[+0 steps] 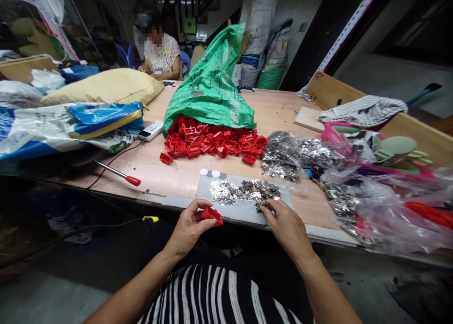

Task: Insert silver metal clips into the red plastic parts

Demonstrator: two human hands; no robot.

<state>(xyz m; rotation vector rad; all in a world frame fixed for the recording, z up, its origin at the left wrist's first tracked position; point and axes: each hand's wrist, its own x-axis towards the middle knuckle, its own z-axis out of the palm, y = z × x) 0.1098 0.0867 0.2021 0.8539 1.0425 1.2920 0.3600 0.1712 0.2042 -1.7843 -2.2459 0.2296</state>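
Note:
Between the thumb and fingers of my left hand (189, 227) is a small red plastic housing (211, 215), held just in front of the table edge. My right hand (286, 222) is pinched at the near side of a pile of dark small metal parts (260, 191); whatever its fingertips hold is too small to make out. Beside that pile lies a heap of shinier metal pieces (223, 192). Both rest on a grey mat (244, 214). Farther back, many more red housings (215, 142) spill from the mouth of a green woven sack (212, 88).
Clear plastic bags of metal parts (300, 154) and a pink basket (331, 132) crowd the right. A lever with a red grip (132, 180) juts out at left, near a white device (151, 131) and sacks (106, 88). Another person (163, 55) sits across the table.

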